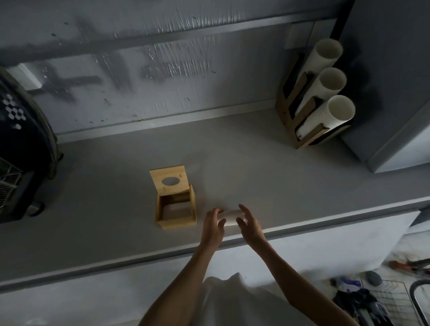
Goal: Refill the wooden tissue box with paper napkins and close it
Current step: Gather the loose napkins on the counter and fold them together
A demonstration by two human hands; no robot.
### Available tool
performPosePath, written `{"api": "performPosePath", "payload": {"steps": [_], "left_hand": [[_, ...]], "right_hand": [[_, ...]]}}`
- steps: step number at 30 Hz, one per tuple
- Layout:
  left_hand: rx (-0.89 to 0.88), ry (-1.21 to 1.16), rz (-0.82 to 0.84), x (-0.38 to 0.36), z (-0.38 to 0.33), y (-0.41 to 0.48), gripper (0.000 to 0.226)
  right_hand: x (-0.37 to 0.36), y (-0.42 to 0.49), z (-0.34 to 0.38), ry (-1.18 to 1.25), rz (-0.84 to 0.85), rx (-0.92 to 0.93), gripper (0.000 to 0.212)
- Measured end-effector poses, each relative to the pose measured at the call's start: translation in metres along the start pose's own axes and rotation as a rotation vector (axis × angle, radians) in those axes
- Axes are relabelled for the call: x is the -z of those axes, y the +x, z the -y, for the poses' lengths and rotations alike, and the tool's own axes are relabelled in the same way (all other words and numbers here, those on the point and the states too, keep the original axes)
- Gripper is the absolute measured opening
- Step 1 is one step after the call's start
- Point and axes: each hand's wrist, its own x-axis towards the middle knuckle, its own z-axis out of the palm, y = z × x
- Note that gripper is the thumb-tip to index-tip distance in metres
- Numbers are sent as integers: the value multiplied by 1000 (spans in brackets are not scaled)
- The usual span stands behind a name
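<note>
The wooden tissue box (176,219) stands on the grey counter (101,203), its lid (168,182) with an oval hole tipped up and back, so the inside shows. Just right of the box lies a pale stack of paper napkins (231,217) near the counter's front edge. My left hand (212,227) cups the stack's left end and my right hand (250,223) its right end, fingers curled around it. The napkins rest on or just above the counter; I cannot tell which.
A wooden holder with three stacks of white paper cups (316,96) stands at the back right beside a grey cabinet (389,83). A dark appliance (16,145) fills the left side. Clutter and a wire basket (389,300) lie on the floor at lower right.
</note>
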Motion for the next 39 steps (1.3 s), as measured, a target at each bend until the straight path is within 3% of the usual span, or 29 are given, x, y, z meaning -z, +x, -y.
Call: {"api": "performPosePath", "payload": {"steps": [8, 13, 16, 20, 26, 34, 39], "left_hand": [[11, 0, -115, -20, 1, -9, 23], [62, -44, -109, -23, 0, -9, 29], [70, 15, -119, -22, 2, -8, 20], [30, 139, -81, -16, 7, -9, 21], [14, 42, -117, -11, 5, -5, 23], [21, -65, -161, -6, 15, -5, 18], [14, 0, -91, 0, 15, -8, 20]], "right_hand": [[-7, -10, -6, -352, 6, 200, 88], [-15, -16, 0, -502, 27, 175, 95], [-10, -14, -3, -345, 23, 148, 86], [0, -6, -6, -53, -170, 7, 54], [5, -6, -2, 108, -289, -9, 31], [9, -1, -10, 86, -266, -33, 24], [12, -5, -17, -120, -199, 45, 17]]}}
